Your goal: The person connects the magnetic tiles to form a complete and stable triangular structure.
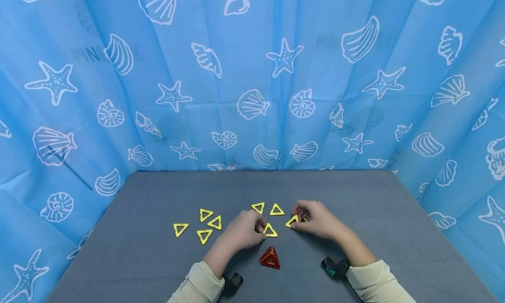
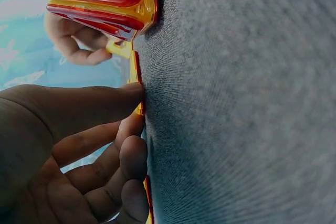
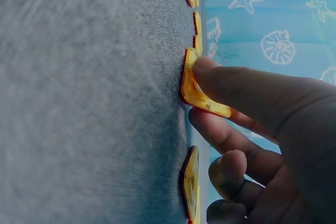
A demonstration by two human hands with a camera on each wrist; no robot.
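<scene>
My left hand (image 1: 241,231) pinches a flat yellow triangular magnetic tile (image 1: 271,235) at its edge. In the left wrist view the thumb and index finger meet at that thin tile, low at the grey cloth. My right hand (image 1: 320,219) holds another yellow triangular tile (image 3: 188,88) between thumb and index finger, one side tilted up. Its other fingers are loosely curled. In front of both hands stands a small pyramid (image 1: 264,261) of red triangular tiles with yellow edges. More yellow tiles lie beyond the hands, one partly hidden behind the right hand.
Several yellow triangular tiles (image 1: 204,230) lie scattered at the left, and two more, one a yellow tile (image 1: 277,214), lie at the back middle. Grey cloth covers the table (image 1: 130,259). A blue shell-patterned curtain (image 1: 252,132) surrounds its back and sides.
</scene>
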